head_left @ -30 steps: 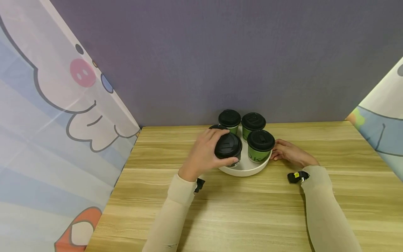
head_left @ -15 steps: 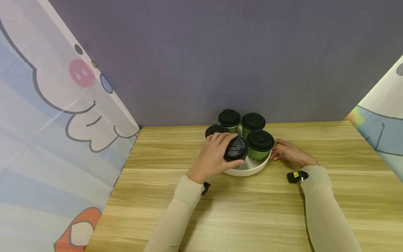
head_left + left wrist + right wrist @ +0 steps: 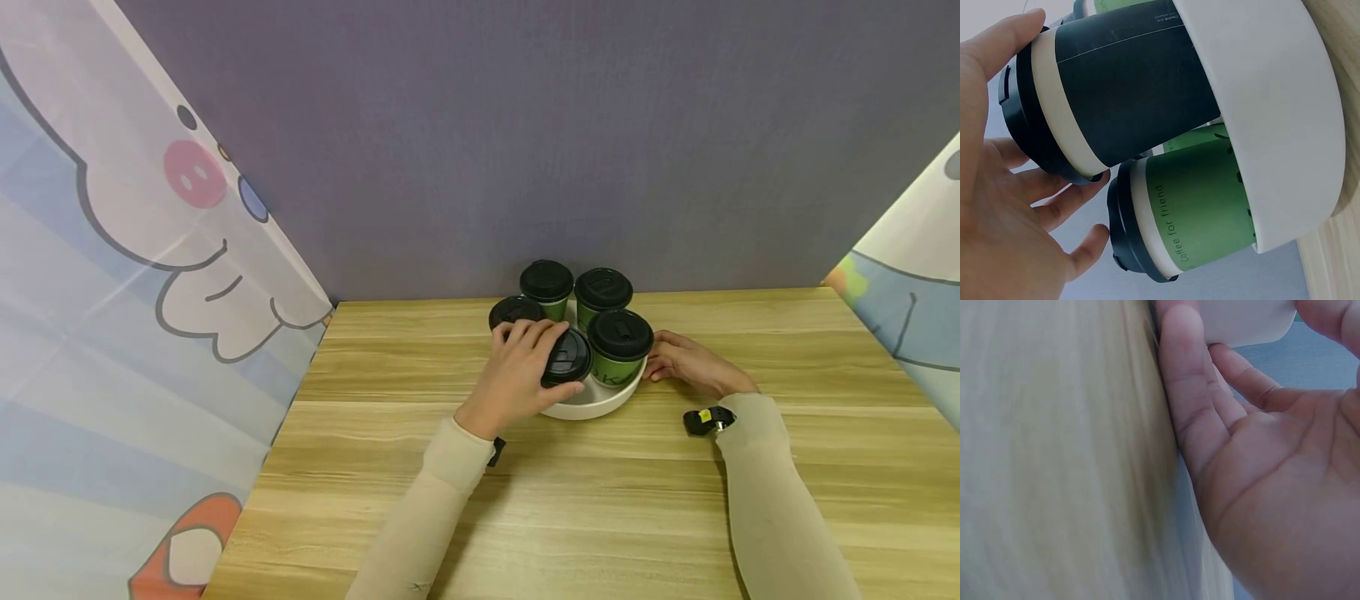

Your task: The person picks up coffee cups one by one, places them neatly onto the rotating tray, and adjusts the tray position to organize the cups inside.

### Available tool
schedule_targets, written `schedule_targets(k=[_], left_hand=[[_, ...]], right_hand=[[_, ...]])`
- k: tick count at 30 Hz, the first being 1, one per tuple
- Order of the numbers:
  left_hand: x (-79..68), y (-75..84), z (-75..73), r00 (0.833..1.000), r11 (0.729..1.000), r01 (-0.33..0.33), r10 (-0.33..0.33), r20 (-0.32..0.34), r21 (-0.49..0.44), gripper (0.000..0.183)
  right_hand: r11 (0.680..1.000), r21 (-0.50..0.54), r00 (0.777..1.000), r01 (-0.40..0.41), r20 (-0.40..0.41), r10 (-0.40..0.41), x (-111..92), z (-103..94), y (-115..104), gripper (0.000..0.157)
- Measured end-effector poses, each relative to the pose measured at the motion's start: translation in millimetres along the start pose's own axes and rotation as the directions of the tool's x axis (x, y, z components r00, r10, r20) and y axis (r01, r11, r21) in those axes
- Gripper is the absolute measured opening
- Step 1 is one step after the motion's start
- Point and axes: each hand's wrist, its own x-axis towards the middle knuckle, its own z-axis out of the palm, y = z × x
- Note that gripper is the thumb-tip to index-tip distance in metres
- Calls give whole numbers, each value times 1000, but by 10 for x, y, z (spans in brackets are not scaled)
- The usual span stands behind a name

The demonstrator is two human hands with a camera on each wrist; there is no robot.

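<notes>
My left hand (image 3: 517, 375) reaches over a paper coffee cup with a black lid (image 3: 567, 357) at the front left of a round white tray (image 3: 588, 410). Thumb and fingers span its lid. In the left wrist view this cup (image 3: 1135, 81) has a dark sleeve and leans into the tray (image 3: 1279, 125); its base is hidden behind the tray wall. Beside it stands a green cup (image 3: 1197, 209) lettered "Coffee for friend". My right hand (image 3: 690, 364) lies low at the tray's right side, its relaxed fingers (image 3: 1188, 394) against the white wall.
Other lidded cups stand in the tray: a green one (image 3: 618, 367) at front right, two at the back (image 3: 546, 283), and one at left (image 3: 515, 310). The wooden table (image 3: 600, 517) ends at a grey panel (image 3: 525, 150) close behind the tray.
My left hand has moved to the right with the dark coffee cup, bringing it close to the green front cup and uncovering the left cup's lid. The right hand stays at the tray.
</notes>
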Motion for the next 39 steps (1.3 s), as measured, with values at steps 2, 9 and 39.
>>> schedule_targets(k=[2, 9, 39], left_hand=[[3, 5, 17, 1000, 1000, -5, 5, -2, 11, 88], [8, 16, 67, 999, 998, -23, 25, -31, 50, 84], [10, 70, 169, 999, 995, 10, -7, -33, 100, 78]], right_hand=[[1000, 0, 1000, 2, 1, -2, -2, -1, -1, 18], [1000, 10, 1000, 22, 10, -22, -2, -10, 2, 17], [1000, 4, 1000, 26, 10, -26, 36, -37, 84, 19]])
